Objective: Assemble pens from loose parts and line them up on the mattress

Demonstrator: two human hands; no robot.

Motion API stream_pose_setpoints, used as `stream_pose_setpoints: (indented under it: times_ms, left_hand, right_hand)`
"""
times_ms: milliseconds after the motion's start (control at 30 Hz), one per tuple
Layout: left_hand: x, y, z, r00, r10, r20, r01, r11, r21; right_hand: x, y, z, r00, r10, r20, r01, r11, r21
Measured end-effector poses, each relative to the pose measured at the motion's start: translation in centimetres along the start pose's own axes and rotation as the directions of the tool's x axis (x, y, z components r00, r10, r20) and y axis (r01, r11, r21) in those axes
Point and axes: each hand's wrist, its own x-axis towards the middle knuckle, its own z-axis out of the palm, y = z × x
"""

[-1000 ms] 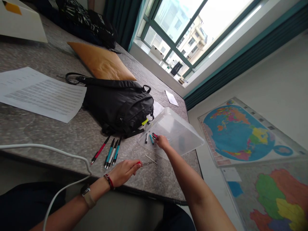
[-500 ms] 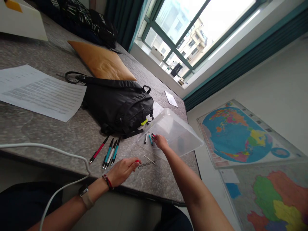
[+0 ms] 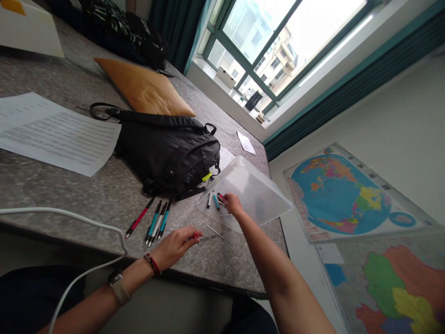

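My right hand (image 3: 232,204) reaches into a clear plastic box (image 3: 259,195) lying on the grey mattress (image 3: 104,185). Its fingers are closed over small pen parts (image 3: 213,201) at the box's mouth; what they pinch is hidden. My left hand (image 3: 175,246) rests near the mattress edge, fingers pinched on a small red pen piece (image 3: 196,235). A thin pen refill (image 3: 214,231) lies between the two hands. Several assembled pens (image 3: 153,221), red and teal, lie in a row to the left of my left hand.
A black backpack (image 3: 167,153) lies behind the pens, an orange cushion (image 3: 142,88) beyond it. Printed sheets (image 3: 52,132) sit at the left. A white cable (image 3: 69,218) crosses the near edge. World maps (image 3: 344,195) lie on the floor at the right.
Both hands have stayed almost in place. The view has shifted slightly, and my left hand has drifted a little toward the mattress edge.
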Motion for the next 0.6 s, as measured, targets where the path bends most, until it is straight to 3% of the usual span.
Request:
stream_pose_setpoints:
  times_ms: [133, 267, 467, 600]
  left_hand:
    - [-0.1, -0.6, 0.2, 0.999, 0.002, 0.034, -0.003, 1.0, 0.017]
    - [-0.1, -1.1, 0.5, 0.998, 0.003, 0.067, -0.005, 1.0, 0.025]
    - [0.1, -1.5, 0.7, 0.999, 0.002, 0.055, -0.003, 0.999, 0.033]
    - [0.0, -1.4, 0.6, 0.999, 0.01, 0.049, -0.012, 0.999, 0.034]
  right_hand:
    - [1.0, 1.2, -1.7, 0.999, 0.037, -0.037, -0.037, 0.999, 0.01]
    - [1.5, 1.4, -2.5, 1.0, -0.002, 0.003, 0.002, 1.0, 0.025]
    - [1.5, -1.0, -0.8, 0.984, -0.154, 0.085, 0.148, 0.986, 0.076]
    - [1.8, -1.0, -0.2, 0.991, -0.13, 0.04, 0.127, 0.989, 0.079]
